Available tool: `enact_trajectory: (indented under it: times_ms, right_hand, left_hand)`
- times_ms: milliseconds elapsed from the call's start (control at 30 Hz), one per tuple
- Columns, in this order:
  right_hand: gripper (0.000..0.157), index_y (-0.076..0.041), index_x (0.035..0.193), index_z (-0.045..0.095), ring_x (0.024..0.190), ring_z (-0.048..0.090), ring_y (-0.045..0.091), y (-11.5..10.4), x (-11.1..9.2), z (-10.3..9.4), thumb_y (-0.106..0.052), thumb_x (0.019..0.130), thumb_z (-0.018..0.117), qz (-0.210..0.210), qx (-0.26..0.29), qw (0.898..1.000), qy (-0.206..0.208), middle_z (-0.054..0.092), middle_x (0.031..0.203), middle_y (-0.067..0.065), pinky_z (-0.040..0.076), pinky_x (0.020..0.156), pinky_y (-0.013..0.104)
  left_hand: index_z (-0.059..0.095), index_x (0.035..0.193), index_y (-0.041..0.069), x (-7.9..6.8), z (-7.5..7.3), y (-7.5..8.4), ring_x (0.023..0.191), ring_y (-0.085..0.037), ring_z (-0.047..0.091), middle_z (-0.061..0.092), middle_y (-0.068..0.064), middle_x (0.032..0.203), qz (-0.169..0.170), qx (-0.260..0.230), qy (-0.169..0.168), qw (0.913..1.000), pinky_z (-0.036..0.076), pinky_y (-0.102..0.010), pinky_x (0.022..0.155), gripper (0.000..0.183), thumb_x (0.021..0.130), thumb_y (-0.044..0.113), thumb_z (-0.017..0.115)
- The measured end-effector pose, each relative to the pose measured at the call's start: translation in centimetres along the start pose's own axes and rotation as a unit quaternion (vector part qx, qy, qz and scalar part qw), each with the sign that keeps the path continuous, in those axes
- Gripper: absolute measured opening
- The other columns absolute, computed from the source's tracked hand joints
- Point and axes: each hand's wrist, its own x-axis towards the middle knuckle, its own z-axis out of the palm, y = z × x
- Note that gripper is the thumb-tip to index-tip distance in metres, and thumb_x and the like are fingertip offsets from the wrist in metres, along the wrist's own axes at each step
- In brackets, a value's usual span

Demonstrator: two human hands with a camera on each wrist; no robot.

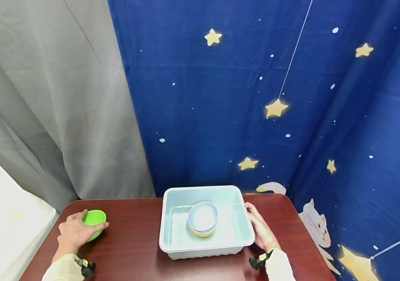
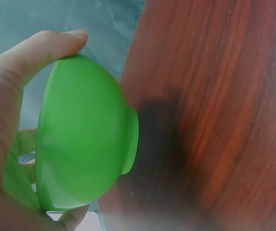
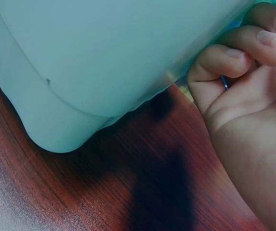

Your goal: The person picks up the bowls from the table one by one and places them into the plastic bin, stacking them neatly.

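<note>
At the table's left end, my left hand (image 1: 73, 231) grips a green bowl (image 1: 95, 217) across its rim, thumb on one side and fingers on the other. In the left wrist view the round green bowl (image 2: 82, 134) shows its smooth side, its foot facing the wood and a dark shadow beside it. My right hand (image 1: 260, 227) holds the right rim of a pale blue-green plastic bin (image 1: 174, 249). Several fingers are curled beside the bin wall (image 3: 104, 57) in the right wrist view. Inside the bin sits a light blue bowl (image 1: 203, 216) nested on a yellow bowl (image 1: 202, 233).
The reddish-brown wooden table (image 1: 129, 234) carries the bin near its middle. Behind its back edge hang a grey curtain (image 1: 91, 117) and a blue star-patterned curtain (image 1: 214, 117). A white surface (image 1: 3, 218) stands along the left side.
</note>
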Motion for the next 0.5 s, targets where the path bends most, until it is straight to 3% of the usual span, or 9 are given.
enact_trajectory:
  times_ms: [267, 500]
  right_hand:
    - [0.022, -0.034, 0.124, 0.047, 0.101, 0.067, 0.014, 0.0, 0.0, 0.1, -0.018, 0.112, 0.037, -0.010, 0.006, 1.000, -0.018, 0.065, 0.116, -0.007, 0.056, 0.084, 0.035]
    - [0.022, -0.034, 0.123, 0.047, 0.101, 0.067, 0.014, 0.1, 0.1, 0.1, -0.018, 0.112, 0.037, -0.013, 0.012, 1.000, -0.014, 0.064, 0.117, -0.007, 0.056, 0.084, 0.035]
  left_hand:
    - [0.036, 0.154, -0.001, -0.9, -1.0, 1.5, 0.116, -0.057, 0.032, 0.029, -0.037, 0.152, 0.031, -0.013, 0.014, 0.9993, 0.041, -0.073, 0.078, 0.123, 0.067, 0.076, 0.079]
    - [0.041, 0.151, -0.001, -2.4, -2.6, 4.0, 0.118, -0.055, 0.032, 0.036, -0.033, 0.149, 0.086, -0.016, 0.045, 0.9952, 0.042, -0.066, 0.074, 0.118, 0.068, 0.074, 0.079]
